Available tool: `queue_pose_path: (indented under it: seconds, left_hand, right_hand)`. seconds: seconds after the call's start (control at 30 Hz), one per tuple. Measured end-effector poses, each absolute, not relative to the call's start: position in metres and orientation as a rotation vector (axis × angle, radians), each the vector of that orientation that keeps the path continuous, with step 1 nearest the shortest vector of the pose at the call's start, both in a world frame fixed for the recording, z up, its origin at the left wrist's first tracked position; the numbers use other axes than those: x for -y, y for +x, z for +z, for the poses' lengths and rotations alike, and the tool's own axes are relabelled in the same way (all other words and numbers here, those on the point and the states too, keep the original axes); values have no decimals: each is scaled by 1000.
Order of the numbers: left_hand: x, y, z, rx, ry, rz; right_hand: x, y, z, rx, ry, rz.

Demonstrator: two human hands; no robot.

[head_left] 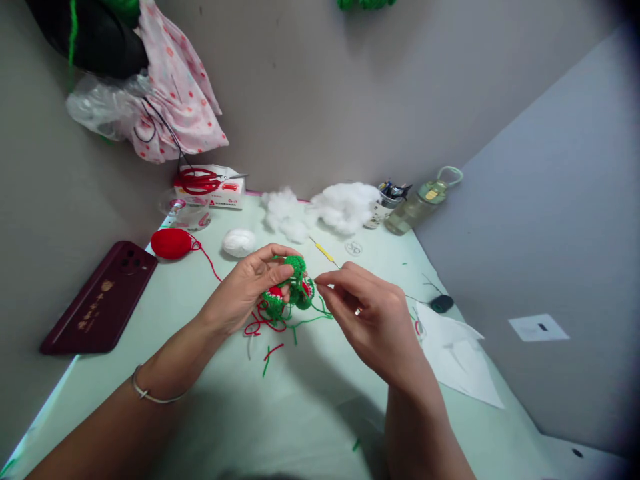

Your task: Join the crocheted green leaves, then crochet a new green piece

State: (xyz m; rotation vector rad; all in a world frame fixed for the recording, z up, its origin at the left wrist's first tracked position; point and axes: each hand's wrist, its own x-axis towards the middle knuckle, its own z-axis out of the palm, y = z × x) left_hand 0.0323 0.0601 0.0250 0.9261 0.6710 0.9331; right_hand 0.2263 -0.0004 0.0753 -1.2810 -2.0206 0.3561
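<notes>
yarn snips up front; right hand pinching, fingertips nearly meeting, contents too fine to tell; left hand curled, gripping green-and-red crochet above the table; beyond, white yarn ball, then fluffy stuffing!

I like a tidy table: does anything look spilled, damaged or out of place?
Nothing looks damaged or spilled, only untidy: a red yarn scrap and a green yarn scrap lie loose on the table, nearer the camera than the crocheted piece in the left hand.
</notes>
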Motion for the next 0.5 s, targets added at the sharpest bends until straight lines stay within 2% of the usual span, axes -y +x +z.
queue_pose_path:
  seconds: [0.5]
  left_hand:
    - [-57,34,28,-688,951,959]
  right_hand:
    - [-2,221,71,1935,-1335,445]
